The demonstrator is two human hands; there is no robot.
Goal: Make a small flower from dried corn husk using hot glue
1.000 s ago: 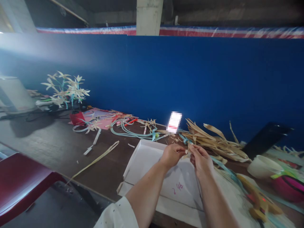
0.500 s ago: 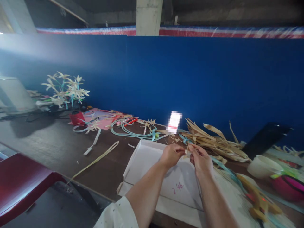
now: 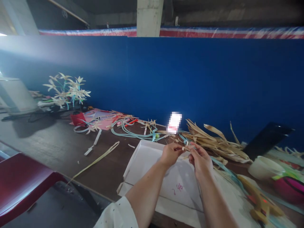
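Note:
Both hands meet above the far right part of an open white cardboard box with pink handwriting on it. A small pale piece, like a bit of dried husk, sits between my fingertips. My left hand is closed in a pinch at its left end. From the right, my right hand pinches the same piece between thumb and forefinger. The piece is small and partly covered by the fingers. Just beyond the hands lie dried corn husks in a loose pile.
At left stands an arrangement of pale husk flowers in a red pot. Coiled light-blue cord lies mid-table. A yellow glue gun, a white cup and a dark slanted object occupy the right. A lit phone leans at the back.
My fingertips have shifted slightly on the pale piece, which now shows more between them. The hands stay over the box, and the other things lie as before.

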